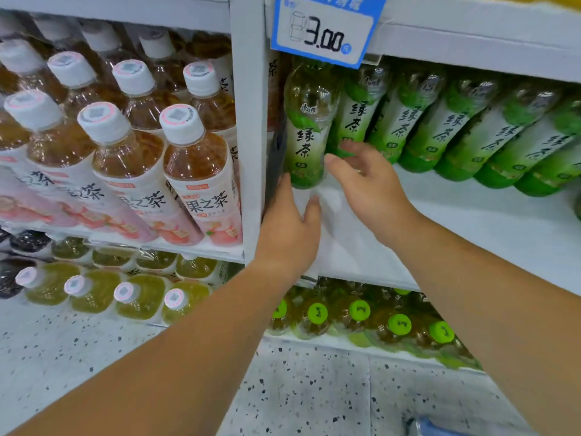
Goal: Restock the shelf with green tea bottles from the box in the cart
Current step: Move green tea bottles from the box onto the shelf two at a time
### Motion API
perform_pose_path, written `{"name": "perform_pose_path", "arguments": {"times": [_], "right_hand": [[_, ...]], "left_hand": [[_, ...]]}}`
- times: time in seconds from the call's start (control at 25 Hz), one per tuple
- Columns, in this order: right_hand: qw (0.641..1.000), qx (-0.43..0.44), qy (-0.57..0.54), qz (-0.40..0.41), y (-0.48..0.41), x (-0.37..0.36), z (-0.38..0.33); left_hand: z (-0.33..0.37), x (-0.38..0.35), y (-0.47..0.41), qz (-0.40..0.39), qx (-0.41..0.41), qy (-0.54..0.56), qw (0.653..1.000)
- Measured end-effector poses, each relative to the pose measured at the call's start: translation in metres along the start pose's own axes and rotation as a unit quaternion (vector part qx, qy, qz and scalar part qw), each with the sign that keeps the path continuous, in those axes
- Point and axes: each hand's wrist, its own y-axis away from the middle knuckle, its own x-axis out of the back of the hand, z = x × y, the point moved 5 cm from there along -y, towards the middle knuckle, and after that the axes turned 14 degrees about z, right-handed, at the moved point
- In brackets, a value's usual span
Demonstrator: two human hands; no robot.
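End bottle point(306, 130) stands on the shelf point(471, 221) just ahead of both sets of fingertips, between them and close to the post point(251, 121) that my left fingers run along. Neither hand grips it. Left hand point(289, 228): fingers point(284, 190) straight and together, pointing up at the bottle's base, thumb out sideways over bare shelf. Tips are at or very near the base; contact unclear. Right hand point(367, 180): fingers point(352, 149) spread and relaxed, palm turned toward the bottle, thumb tip by its lower label, the others reaching past toward the next one in the row point(440, 121). Both forearms are stretched forward, wrists over the shelf's front edge. My read: the step is squaring this bottle up. To do it well, steady it low on the body from both sides, not near the cap. Nudge it until it lines up with the row beyond my right fingers, label outward, not wedged behind the post. Push lightly, since a tall full bottle could tip into its neighbours. Bare shelf lies under and behind my palms, so more bottles are likely needed. The box is not in view.
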Motion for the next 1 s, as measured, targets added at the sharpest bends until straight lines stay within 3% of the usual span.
{"name": "perform_pose_path", "arguments": {"times": [0.12,0.32,0.6,1.0], "right_hand": [[0.997,-0.077,-0.021,-0.021,0.040,0.026,0.015],[0.985,-0.167,-0.032,-0.013,0.123,0.070,0.022],[0.970,-0.231,-0.040,0.059,0.244,0.160,-0.009],[0.948,-0.287,-0.057,0.125,0.395,0.335,-0.010]], "left_hand": [[0.002,0.021,0.029,-0.095,0.070,0.043,0.992],[0.020,0.072,0.080,-0.161,0.128,0.048,0.977],[0.078,0.138,0.167,-0.251,0.151,0.041,0.955],[0.191,0.118,0.320,-0.377,0.098,-0.007,0.921]]}}
